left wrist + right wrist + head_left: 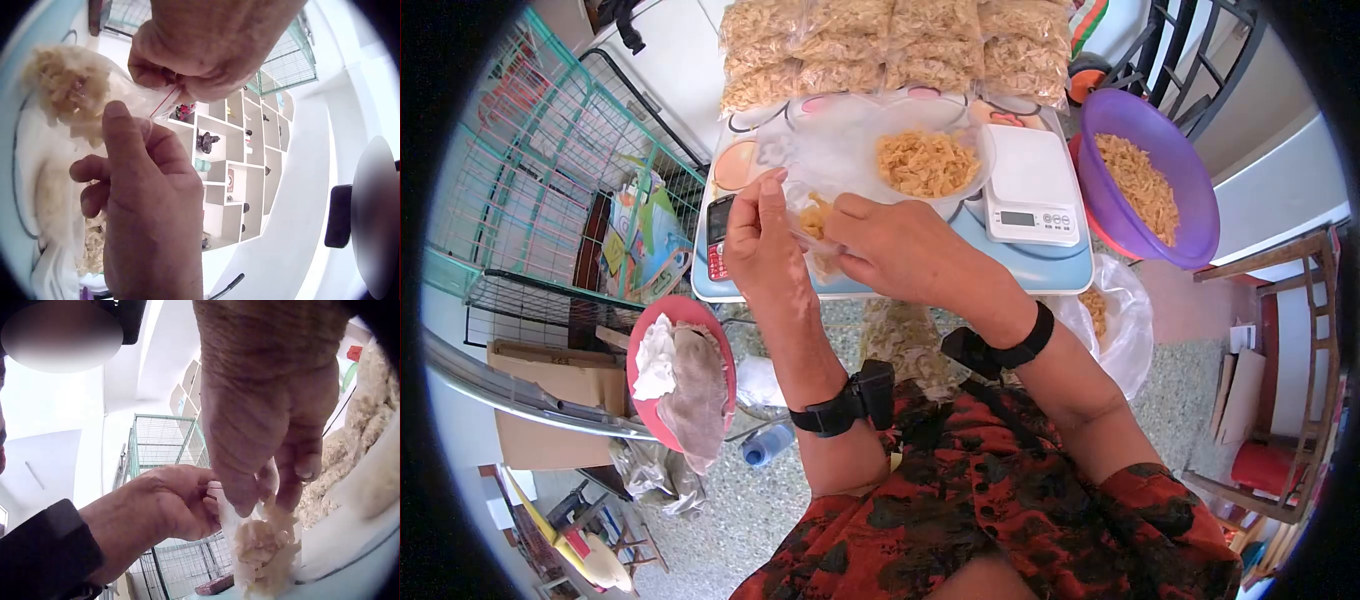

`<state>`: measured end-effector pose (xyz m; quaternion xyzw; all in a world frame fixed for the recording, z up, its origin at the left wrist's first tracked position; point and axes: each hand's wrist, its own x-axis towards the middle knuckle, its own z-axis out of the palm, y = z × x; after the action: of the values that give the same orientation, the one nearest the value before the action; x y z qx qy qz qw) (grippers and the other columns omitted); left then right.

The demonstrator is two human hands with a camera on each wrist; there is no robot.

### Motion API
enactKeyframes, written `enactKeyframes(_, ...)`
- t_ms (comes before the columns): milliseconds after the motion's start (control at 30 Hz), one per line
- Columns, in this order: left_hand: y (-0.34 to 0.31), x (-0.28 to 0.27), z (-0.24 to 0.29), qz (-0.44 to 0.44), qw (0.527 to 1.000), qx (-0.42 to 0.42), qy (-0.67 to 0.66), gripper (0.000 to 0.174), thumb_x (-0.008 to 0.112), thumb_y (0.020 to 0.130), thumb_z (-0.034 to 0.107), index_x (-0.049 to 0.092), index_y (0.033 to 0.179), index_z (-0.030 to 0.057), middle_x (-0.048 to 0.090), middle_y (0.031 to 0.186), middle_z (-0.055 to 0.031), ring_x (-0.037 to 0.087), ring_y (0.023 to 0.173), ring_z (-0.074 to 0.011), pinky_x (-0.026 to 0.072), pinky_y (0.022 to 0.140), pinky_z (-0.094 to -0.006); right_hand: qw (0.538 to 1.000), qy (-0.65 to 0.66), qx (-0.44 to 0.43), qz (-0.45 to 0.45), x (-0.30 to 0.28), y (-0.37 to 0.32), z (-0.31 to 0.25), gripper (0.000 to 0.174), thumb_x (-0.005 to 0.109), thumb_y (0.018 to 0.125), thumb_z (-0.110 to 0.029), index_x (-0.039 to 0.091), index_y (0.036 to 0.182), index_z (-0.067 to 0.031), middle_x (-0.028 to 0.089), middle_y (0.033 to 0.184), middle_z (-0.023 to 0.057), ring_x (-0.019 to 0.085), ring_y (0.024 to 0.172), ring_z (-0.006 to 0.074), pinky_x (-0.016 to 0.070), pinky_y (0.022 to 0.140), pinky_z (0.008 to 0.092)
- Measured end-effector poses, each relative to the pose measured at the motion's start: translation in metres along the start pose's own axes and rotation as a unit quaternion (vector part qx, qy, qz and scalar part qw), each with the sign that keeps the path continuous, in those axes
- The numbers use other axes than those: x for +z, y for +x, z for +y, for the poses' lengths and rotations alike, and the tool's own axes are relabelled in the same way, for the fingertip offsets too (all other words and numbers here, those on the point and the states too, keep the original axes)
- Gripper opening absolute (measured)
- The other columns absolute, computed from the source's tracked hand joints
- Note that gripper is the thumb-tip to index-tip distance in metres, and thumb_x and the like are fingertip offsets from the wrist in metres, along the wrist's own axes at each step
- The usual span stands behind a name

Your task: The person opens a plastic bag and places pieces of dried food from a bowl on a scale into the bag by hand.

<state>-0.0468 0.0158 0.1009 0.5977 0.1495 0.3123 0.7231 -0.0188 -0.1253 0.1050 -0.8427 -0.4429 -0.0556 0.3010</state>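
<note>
A small clear zip bag of pale yellow dried flakes sits between the hands over the table's near edge; a thin red line runs along its mouth. My left hand pinches one side of the mouth between thumb and fingers. Curled fingers of my right hand grip the bag on the other side, close to the flakes; in the right wrist view the right hand comes from above and partly hides the mouth. Just beyond the hands stands a clear bowl of flakes. Next to it is a white kitchen scale.
Several filled bags are stacked at the table's back. A purple basin of flakes stands right; a phone lies at the left edge. A white plastic bag sits below the table. Left are a green wire cage and a pink basin.
</note>
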Motion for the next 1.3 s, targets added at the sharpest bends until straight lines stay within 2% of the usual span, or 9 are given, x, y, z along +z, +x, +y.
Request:
enactKeyframes(67, -0.001, 0.002, 0.000, -0.009, 1.000, 0.001, -0.002, 0.021, 0.063, 0.095, 0.023, 0.068, 0.100, 0.0026, 0.061, 0.082, 0.0026, 0.042, 0.060, -0.0005, 0.0309, 0.051, -0.0178, 1.000, 0.008, -0.018, -0.012, 0.005, 0.001, 0.003, 0.017, 0.062, 0.084, -0.018, 0.058, 0.095, -0.0051, 0.057, 0.089, 0.0098, 0.062, 0.074, 0.0330, 0.0500, 0.060, 0.0428)
enactKeyframes(167, 0.000, 0.002, -0.002, -0.008, 1.000, -0.013, 0.019, 0.021, 0.062, 0.095, 0.025, 0.070, 0.100, 0.0065, 0.054, 0.068, 0.0067, 0.037, 0.051, -0.0016, 0.0269, 0.046, -0.0187, 0.999, -0.005, -0.005, -0.031, 0.013, 0.000, 0.006, 0.018, 0.061, 0.085, -0.017, 0.060, 0.098, -0.0050, 0.057, 0.086, 0.0108, 0.062, 0.073, 0.0336, 0.0498, 0.060, 0.0440)
enactKeyframes(467, -0.002, -0.001, -0.004, -0.050, 0.996, -0.066, -0.027, 0.024, 0.064, 0.093, 0.028, 0.069, 0.102, 0.0069, 0.049, 0.065, 0.0073, 0.036, 0.051, -0.0020, 0.0252, 0.046, -0.0193, 0.998, -0.047, 0.045, -0.017, 0.021, 0.003, 0.006, 0.021, 0.058, 0.084, -0.012, 0.061, 0.105, -0.0064, 0.056, 0.090, 0.0139, 0.062, 0.071, 0.0345, 0.0499, 0.059, 0.0447)
enactKeyframes(667, 0.001, -0.005, 0.000, -0.024, 0.997, -0.059, -0.035, 0.019, 0.064, 0.094, 0.023, 0.070, 0.099, 0.0048, 0.055, 0.069, 0.0061, 0.039, 0.053, -0.0001, 0.0281, 0.046, -0.0175, 0.997, -0.045, 0.056, -0.025, 0.015, 0.002, -0.005, 0.031, 0.057, 0.085, -0.010, 0.057, 0.116, -0.0064, 0.054, 0.121, 0.0184, 0.065, 0.084, 0.0358, 0.0530, 0.064, 0.0444)
enactKeyframes(767, -0.002, -0.005, -0.003, -0.059, 0.996, -0.064, -0.035, 0.020, 0.064, 0.094, 0.022, 0.070, 0.100, 0.0044, 0.055, 0.069, 0.0062, 0.038, 0.053, -0.0003, 0.0277, 0.046, -0.0181, 0.992, -0.011, 0.087, -0.095, 0.016, 0.005, -0.007, 0.034, 0.059, 0.084, -0.011, 0.055, 0.118, -0.0044, 0.051, 0.131, 0.0170, 0.066, 0.086, 0.0360, 0.0538, 0.066, 0.0446)
enactKeyframes(867, -0.001, -0.005, -0.004, -0.086, 0.993, -0.069, -0.043, 0.020, 0.064, 0.094, 0.022, 0.070, 0.101, 0.0039, 0.054, 0.069, 0.0060, 0.038, 0.054, -0.0006, 0.0281, 0.047, -0.0185, 0.997, -0.029, 0.033, -0.058, 0.033, 0.005, 0.007, 0.037, 0.061, 0.084, -0.011, 0.054, 0.119, -0.0033, 0.052, 0.131, 0.0148, 0.066, 0.081, 0.0361, 0.0535, 0.064, 0.0454)
enactKeyframes(967, 0.000, -0.005, -0.005, -0.075, 0.995, -0.058, -0.027, 0.021, 0.061, 0.095, 0.022, 0.068, 0.105, 0.0045, 0.052, 0.067, 0.0069, 0.037, 0.053, -0.0021, 0.0258, 0.049, -0.0194, 0.991, -0.041, 0.084, -0.091, 0.033, 0.014, 0.006, 0.038, 0.061, 0.083, -0.010, 0.054, 0.120, -0.0041, 0.052, 0.132, 0.0138, 0.066, 0.081, 0.0355, 0.0534, 0.064, 0.0451)
enactKeyframes(1067, 0.000, -0.004, 0.001, -0.015, 0.999, -0.034, -0.023, 0.020, 0.061, 0.095, 0.020, 0.069, 0.101, 0.0030, 0.054, 0.069, 0.0063, 0.039, 0.055, -0.0014, 0.0296, 0.050, -0.0183, 0.998, -0.013, 0.061, -0.021, 0.024, 0.009, -0.002, 0.036, 0.061, 0.084, -0.011, 0.054, 0.119, -0.0050, 0.054, 0.128, 0.0128, 0.066, 0.080, 0.0350, 0.0534, 0.063, 0.0439)
enactKeyframes(1300, 0.015, 0.008, 0.000, 0.006, 0.998, 0.050, -0.030, 0.021, 0.058, 0.096, 0.014, 0.065, 0.110, 0.0015, 0.060, 0.084, 0.0019, 0.048, 0.067, -0.0026, 0.0371, 0.058, -0.0174, 0.994, -0.011, 0.022, 0.107, 0.024, 0.007, 0.004, 0.026, 0.063, 0.081, -0.009, 0.059, 0.106, -0.0068, 0.060, 0.104, 0.0099, 0.064, 0.083, 0.0321, 0.0522, 0.064, 0.0401)
